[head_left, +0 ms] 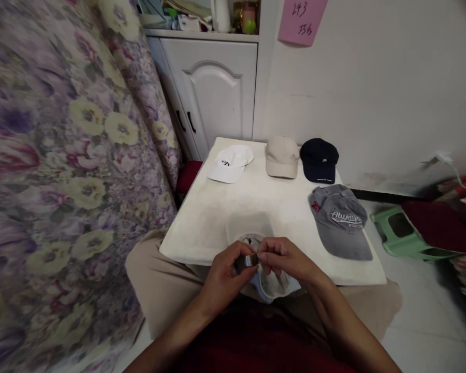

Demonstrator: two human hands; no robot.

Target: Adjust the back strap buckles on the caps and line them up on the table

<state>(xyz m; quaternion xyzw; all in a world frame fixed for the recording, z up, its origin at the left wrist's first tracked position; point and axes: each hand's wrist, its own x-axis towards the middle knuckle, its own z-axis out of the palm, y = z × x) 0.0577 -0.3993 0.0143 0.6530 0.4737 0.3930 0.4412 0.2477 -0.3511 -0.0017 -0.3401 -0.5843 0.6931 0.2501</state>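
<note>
Right in front of my body, a pale cap (271, 284) with a light blue edge is turned so that its inside shows, its whitish brim (248, 224) pointing away over the table. My left hand (228, 269) grips the cap's brown strap (241, 265), which has a silvery buckle (249, 260), between thumb and fingers. Close against the buckle, my right hand (281, 257) is closed in a pinch at the strap's end; the fingertips mostly hide that end. Part of the cap is covered by both hands.
On the cream-covered table (202, 228) lie a white cap (232, 163), a beige cap (282, 157), a navy cap (319, 160) and a grey cap (340, 223). A flowered curtain (73, 171) hangs left. A green stool (402, 233) stands right; a white cabinet (217, 88) is behind.
</note>
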